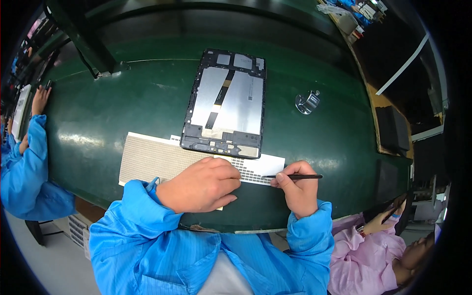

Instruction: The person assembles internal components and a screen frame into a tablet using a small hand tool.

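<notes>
My right hand (298, 187) pinches a pair of thin black tweezers (306, 176), their tip over a white sheet of small dark stickers (263, 166). Across the left part of that sheet rests my left hand (205, 184), fingers together and bent; whether they grip anything is hidden. Under its wrist and to its left lies a beige sheet with fine rows (147, 156). Just beyond both hands sits a tablet housing (196, 129) with a black frame, a silver inner plate and a dark flat ribbon cable (221, 101); its near edge overlaps the sticker sheet.
On the green table (142, 103) a chrome tally counter (308, 102) stands right of the tablet. A dark post (88, 42) rises at the far left. A blue-sleeved person (34, 167) works at left; a pink-sleeved person (366, 250) is at lower right. Black foam blocks (392, 129) lie at the right edge.
</notes>
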Demonstrator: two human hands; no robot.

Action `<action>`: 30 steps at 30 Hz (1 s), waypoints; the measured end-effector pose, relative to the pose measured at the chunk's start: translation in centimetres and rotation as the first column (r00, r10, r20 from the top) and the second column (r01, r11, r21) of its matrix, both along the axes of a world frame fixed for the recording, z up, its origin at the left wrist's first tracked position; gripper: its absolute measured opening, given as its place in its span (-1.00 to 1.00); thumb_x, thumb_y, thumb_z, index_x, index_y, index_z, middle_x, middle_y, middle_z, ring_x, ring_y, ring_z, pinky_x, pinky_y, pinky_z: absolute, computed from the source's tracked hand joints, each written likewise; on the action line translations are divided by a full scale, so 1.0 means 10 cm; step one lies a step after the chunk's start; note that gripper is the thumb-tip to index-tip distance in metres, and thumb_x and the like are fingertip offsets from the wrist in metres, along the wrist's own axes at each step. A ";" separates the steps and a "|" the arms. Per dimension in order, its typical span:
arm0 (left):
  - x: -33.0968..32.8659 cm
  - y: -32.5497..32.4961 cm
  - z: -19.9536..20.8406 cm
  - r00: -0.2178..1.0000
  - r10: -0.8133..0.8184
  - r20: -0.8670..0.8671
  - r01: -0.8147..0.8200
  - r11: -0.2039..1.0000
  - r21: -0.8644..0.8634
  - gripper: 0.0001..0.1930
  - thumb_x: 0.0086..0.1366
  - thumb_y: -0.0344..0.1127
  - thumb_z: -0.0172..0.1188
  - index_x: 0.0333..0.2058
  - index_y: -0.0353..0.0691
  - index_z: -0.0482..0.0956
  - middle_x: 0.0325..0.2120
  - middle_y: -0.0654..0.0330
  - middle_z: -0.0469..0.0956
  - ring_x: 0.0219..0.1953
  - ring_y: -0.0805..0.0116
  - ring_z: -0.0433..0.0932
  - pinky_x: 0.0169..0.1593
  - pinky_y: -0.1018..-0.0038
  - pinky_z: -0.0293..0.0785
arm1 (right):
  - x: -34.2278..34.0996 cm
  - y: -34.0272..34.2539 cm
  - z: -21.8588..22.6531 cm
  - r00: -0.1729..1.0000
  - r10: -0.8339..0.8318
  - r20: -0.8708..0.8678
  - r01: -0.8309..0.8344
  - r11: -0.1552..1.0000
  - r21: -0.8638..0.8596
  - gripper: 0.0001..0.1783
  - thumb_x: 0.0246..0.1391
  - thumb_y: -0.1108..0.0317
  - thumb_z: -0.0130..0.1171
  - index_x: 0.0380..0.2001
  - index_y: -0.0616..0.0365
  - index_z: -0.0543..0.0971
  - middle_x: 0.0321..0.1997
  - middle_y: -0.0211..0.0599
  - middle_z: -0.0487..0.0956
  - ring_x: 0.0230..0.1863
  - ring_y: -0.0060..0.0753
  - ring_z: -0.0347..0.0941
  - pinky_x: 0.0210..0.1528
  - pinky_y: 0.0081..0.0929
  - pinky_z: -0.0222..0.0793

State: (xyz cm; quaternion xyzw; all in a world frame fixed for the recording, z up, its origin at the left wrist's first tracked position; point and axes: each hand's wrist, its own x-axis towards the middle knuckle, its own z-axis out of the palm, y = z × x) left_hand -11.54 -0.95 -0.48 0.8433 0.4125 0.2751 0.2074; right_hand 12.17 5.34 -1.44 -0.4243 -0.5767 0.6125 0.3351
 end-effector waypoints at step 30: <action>-0.24 -0.13 0.12 0.880 0.464 -0.098 -0.441 0.877 0.192 -0.65 -0.16 -0.39 0.28 -0.28 -0.20 0.54 -0.29 0.10 0.39 -0.15 0.12 0.37 -0.03 0.24 0.32 | -0.83 0.15 0.07 0.966 0.222 0.135 -0.260 0.851 0.456 -0.82 -0.07 0.59 0.23 -0.40 0.27 0.42 -0.42 -0.36 0.43 -0.31 -0.60 0.41 -0.30 -0.64 0.41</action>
